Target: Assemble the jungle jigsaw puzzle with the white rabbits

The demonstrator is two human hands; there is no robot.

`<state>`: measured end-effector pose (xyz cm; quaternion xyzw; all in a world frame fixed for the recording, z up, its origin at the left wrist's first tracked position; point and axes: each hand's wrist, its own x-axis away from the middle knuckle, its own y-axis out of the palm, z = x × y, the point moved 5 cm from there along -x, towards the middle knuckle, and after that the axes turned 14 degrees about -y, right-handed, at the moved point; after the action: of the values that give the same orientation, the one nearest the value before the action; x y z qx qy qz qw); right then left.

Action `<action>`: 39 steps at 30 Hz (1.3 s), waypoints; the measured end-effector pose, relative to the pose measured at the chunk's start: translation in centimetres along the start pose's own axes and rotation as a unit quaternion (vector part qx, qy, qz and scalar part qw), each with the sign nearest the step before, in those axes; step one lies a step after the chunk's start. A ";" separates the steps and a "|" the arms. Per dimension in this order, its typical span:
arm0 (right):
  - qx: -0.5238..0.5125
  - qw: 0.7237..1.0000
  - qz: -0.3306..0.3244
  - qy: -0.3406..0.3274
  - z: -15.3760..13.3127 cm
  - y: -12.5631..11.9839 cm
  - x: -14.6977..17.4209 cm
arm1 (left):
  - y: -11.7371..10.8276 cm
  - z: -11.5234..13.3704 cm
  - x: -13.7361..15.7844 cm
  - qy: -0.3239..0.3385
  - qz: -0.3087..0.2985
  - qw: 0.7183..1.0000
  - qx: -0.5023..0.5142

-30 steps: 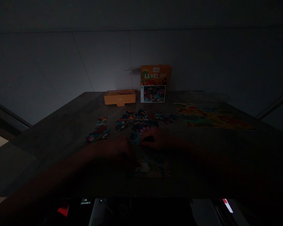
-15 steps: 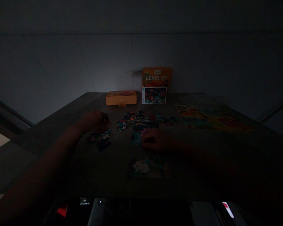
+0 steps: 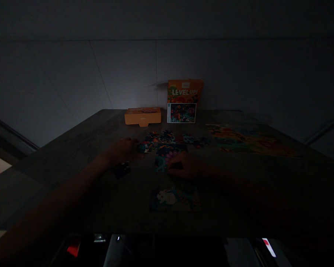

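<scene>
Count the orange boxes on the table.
2: a low box at the back, and a tall box marked LEVEL UP! standing right of it. Darkness may hide others.

In dim light, your left hand reaches over the table, its fingertips near the left edge of a spread of loose puzzle pieces; whether it holds one is too dark to tell. Dark pieces lie just on your side of that hand. Your right hand rests at the right side of a joined puzzle section, thumb and fingers curled. Nearer you than that hand lies another section with a white animal; well to its right, a colourful sheet. Beyond both hands, an orange box lies flat beside an upright "LEVEL UP!" box.
</scene>
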<state>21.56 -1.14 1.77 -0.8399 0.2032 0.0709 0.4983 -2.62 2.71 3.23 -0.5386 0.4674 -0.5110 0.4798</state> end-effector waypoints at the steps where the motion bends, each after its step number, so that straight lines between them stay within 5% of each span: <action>1: 0.001 1.000 0.000 -0.001 0.0 0.0 0.0 | 0.0 0.4 0.1 0.011 0.013 1.000 0.008; 5: 0.005 1.000 0.008 -0.004 -0.2 -0.1 0.0 | 0.1 1.2 0.3 0.040 0.032 0.998 0.037; 17: -0.014 0.998 0.053 0.043 0.1 -0.6 0.1 | 0.0 1.0 -0.4 -0.015 0.012 0.994 0.107; 22: -0.093 0.976 0.155 0.123 1.6 -0.5 0.3 | -1.0 4.2 2.6 0.107 0.050 0.970 0.214; 27: -0.070 0.980 0.141 0.124 1.7 -0.4 0.1 | -0.2 7.3 5.1 0.222 0.005 0.951 0.216; 39: -0.108 0.974 0.134 0.150 1.6 -0.6 0.1 | 0.1 7.5 5.1 0.251 -0.020 0.937 0.241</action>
<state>22.01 0.46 1.49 -0.8547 0.3776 0.0312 0.3548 5.08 -2.03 3.51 -0.2710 0.4246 -0.7363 0.4518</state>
